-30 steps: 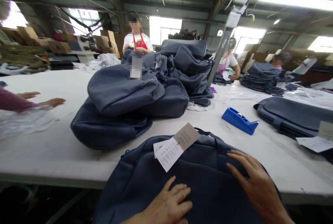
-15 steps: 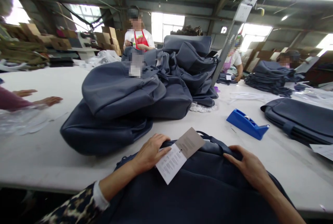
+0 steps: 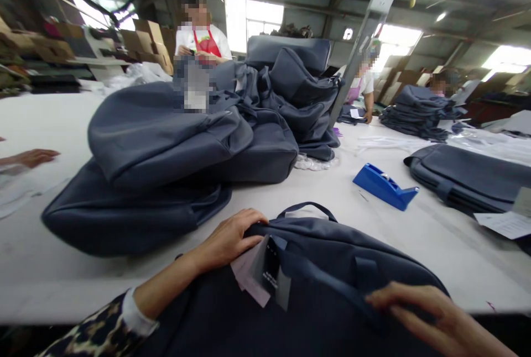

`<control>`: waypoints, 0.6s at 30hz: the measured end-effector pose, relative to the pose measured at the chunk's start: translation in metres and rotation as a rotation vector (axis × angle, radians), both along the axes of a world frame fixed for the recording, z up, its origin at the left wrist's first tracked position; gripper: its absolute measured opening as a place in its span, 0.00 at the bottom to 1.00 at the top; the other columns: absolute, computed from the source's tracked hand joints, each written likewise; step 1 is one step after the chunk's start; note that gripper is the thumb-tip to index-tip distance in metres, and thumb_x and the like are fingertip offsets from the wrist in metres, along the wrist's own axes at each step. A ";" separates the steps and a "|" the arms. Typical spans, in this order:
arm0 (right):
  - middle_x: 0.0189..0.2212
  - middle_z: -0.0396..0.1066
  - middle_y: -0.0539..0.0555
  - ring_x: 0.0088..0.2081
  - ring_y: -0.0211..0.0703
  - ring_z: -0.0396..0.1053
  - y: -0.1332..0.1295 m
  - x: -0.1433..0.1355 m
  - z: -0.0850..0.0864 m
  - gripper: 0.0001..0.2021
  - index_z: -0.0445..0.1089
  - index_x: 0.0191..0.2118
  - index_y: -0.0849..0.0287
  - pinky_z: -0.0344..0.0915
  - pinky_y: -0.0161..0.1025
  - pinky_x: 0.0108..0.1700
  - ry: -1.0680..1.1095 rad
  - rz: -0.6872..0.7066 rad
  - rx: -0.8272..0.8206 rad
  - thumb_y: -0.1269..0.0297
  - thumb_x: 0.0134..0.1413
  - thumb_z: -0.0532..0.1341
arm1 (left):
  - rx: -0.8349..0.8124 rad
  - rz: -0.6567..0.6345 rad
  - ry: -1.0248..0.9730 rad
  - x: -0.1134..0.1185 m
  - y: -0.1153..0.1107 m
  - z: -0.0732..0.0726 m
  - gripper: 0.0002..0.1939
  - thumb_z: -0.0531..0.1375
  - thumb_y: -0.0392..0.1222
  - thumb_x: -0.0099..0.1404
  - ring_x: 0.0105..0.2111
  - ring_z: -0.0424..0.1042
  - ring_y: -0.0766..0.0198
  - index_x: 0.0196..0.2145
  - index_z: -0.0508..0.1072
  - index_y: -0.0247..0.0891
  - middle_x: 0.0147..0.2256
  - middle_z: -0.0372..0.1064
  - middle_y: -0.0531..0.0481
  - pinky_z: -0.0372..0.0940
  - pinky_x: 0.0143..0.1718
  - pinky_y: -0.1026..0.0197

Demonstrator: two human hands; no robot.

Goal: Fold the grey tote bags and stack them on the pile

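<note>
Plainly holding the navy bag (image 3: 323, 324) at the near edge of the white surface (image 3: 257, 198): clasping its top rim in the grip of the left hand (image 3: 234, 235), beside the paper tags (image 3: 261, 277); pinching the strap (image 3: 327, 279) over its front in the right hand's (image 3: 418, 304) slightly blurred grip. Facing heaped bags (image 3: 166, 141) and, rightward, a blue tape dispenser (image 3: 384, 185).

No wording can be read with certainty. Just right of the left hand (image 3: 232, 238), a black tag (image 3: 272, 263) on the dark blue bag (image 3: 323, 318) bears small white print, too blurred to make out. Beyond the right hand (image 3: 418, 307), a white paper (image 3: 504, 224) shows faint, illegible lines. The pale label (image 3: 196, 94) beyond the left hand is pixelated.
</note>
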State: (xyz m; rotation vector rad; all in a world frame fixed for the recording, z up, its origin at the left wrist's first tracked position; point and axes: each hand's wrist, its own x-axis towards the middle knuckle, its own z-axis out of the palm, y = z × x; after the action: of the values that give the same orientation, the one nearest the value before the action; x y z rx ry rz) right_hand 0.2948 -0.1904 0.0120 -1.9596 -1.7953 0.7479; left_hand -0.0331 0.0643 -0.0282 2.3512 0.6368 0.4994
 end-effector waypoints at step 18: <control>0.37 0.73 0.56 0.39 0.48 0.72 0.001 0.025 -0.042 0.22 0.69 0.48 0.58 0.69 0.43 0.42 -0.777 0.027 0.671 0.43 0.60 0.58 | 0.113 -0.194 0.116 -0.011 -0.022 0.022 0.11 0.63 0.40 0.66 0.46 0.67 0.60 0.47 0.70 0.43 0.44 0.68 0.50 0.60 0.46 0.60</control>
State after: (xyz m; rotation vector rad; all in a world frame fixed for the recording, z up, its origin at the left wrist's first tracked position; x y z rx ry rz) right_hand 0.3198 -0.1892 -0.0295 -1.8323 -2.0736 -0.6607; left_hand -0.0441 0.0421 -0.0059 2.5316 0.4352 0.3211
